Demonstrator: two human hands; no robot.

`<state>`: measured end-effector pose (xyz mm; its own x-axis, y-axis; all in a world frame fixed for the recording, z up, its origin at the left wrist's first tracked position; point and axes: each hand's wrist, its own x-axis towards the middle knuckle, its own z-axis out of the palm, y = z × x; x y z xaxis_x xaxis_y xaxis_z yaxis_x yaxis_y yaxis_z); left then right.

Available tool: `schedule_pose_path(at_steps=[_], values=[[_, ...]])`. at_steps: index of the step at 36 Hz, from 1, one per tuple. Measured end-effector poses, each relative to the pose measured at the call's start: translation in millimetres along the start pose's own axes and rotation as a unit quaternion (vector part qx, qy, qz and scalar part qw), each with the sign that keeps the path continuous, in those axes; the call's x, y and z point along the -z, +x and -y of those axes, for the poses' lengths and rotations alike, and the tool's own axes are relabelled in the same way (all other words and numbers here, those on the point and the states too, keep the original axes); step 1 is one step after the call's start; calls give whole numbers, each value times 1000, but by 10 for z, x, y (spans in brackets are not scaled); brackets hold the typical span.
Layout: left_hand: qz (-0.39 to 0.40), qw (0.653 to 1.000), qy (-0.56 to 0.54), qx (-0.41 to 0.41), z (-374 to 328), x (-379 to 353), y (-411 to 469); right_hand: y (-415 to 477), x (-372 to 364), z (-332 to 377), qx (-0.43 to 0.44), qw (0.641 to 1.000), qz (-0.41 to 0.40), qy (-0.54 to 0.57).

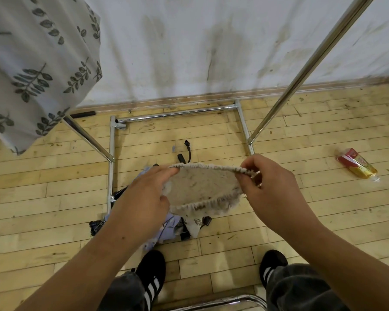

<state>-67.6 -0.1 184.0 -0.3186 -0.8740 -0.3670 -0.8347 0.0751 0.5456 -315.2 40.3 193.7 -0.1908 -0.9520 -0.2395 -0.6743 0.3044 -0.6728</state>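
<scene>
I hold a beige knitted hat (203,187) in front of me with its opening stretched wide and facing up towards me. My left hand (144,194) grips the left side of the ribbed rim, thumb on the near edge. My right hand (270,182) pinches the rim's right end between thumb and curled fingers. Under the hat, a pile of clothes (164,230) in lilac and leaf print lies on the wooden floor, partly hidden by my hands.
A chrome clothes rack (180,113) stands on the floor ahead, with a slanted pole (305,70) at the right. A leaf-print cloth (38,63) hangs at the upper left. A plastic bottle (357,164) lies on the floor to the right. My black shoes (151,279) stand below.
</scene>
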Motion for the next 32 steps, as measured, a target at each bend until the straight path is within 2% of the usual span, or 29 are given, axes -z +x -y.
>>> schedule_pose_path(at_steps=[6,10,15,18,24,32], values=[[18,1000,6,24,45,-12,22,-4,10,23,-17,999,0,27],[13,995,-89,51,-2,41,57,-20,11,51,-27,998,8,53],[-99,962,-195,162,203,210,214,-23,-11,15,-32,999,28,34],[-131,931,-266,211,363,198,298,-22,-34,-19,-34,998,43,21],[-97,917,-283,262,567,12,387,-7,-54,-49,-33,998,47,-6],[-22,934,-202,294,1076,-341,468,-13,-87,-124,-40,996,66,-33]])
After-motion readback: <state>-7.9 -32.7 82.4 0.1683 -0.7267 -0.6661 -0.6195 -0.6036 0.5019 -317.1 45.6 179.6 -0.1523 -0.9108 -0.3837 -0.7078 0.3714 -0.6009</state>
